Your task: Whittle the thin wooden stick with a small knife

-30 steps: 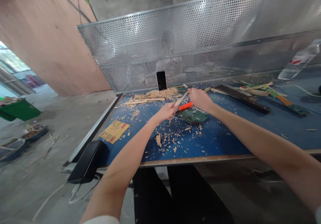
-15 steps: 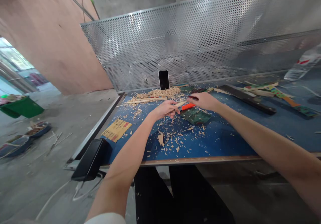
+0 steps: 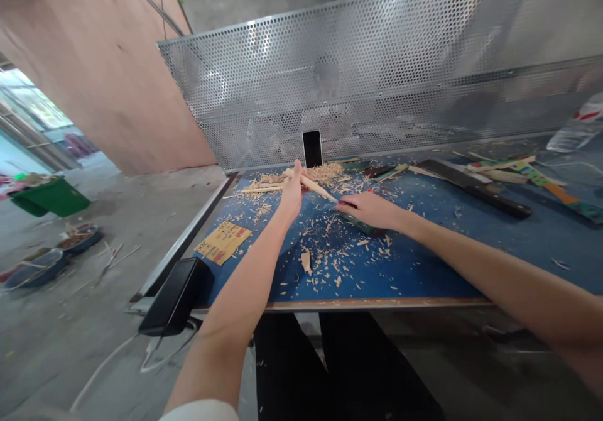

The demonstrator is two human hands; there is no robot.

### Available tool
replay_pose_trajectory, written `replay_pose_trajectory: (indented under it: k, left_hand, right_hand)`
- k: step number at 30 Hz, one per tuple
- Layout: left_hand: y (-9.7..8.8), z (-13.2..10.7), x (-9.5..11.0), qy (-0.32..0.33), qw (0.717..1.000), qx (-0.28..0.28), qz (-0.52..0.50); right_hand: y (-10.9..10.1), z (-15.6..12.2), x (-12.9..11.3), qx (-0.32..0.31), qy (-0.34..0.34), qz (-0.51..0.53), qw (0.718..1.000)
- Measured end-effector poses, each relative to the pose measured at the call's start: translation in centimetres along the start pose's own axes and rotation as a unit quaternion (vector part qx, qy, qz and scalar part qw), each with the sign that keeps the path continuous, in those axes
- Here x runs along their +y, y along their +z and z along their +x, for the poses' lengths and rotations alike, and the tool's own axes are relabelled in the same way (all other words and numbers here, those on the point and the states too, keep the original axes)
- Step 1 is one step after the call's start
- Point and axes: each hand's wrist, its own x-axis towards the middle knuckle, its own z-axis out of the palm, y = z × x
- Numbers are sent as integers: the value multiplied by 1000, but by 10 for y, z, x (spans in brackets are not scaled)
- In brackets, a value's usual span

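My left hand [image 3: 293,191] is closed around a pale whittled wooden stick [image 3: 320,191], thumb pointing up, above the littered table. The stick slants down to the right toward my right hand [image 3: 365,207]. That hand is wrapped around a dark-handled tool [image 3: 347,203] that looks like a small carving knife, held at the stick's lower end. Most of the tool is hidden by my fingers. Below my right hand lies a dark green piece [image 3: 360,223], partly covered. A bit of an orange-red thing [image 3: 370,190] shows just behind the hand.
Shavings [image 3: 325,173] lie heaped before an upright phone [image 3: 311,149]. Yellow sandpaper [image 3: 223,242] and a black box [image 3: 174,295] are at the left. A dark-handled saw [image 3: 475,188], colourful strip [image 3: 551,188] and plastic bottle [image 3: 577,129] lie right. A perforated metal panel [image 3: 273,82] stands behind.
My left hand has turned thumb-up and risen slightly, tilting the stick downward to the right. My right hand has moved left and nearer to me, now covering most of the orange-red thing.
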Motion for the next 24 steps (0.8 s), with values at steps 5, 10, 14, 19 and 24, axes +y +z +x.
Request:
replay_pose_trajectory:
  k: [5,10,14,19,24]
  left_hand:
    - [2,-6,-5,1,996,-82,-19]
    - [5,-14,-8,-15,980,-200,-6]
    - [13,-21,1,-29,975,-207,-81]
    - [23,-32,20,-69,970,-199,-121]
    - [30,-41,26,-92,979,-170,-67]
  right_hand:
    - [-1,-11,-19,-23,-40,93,995]
    - [-1,-10,-18,1,-68,63,996]
    - [5,-7,-18,42,-78,11,996]
    - [10,-9,-22,83,-92,-63,990]
    - [13,-10,-28,112,-95,-106,983]
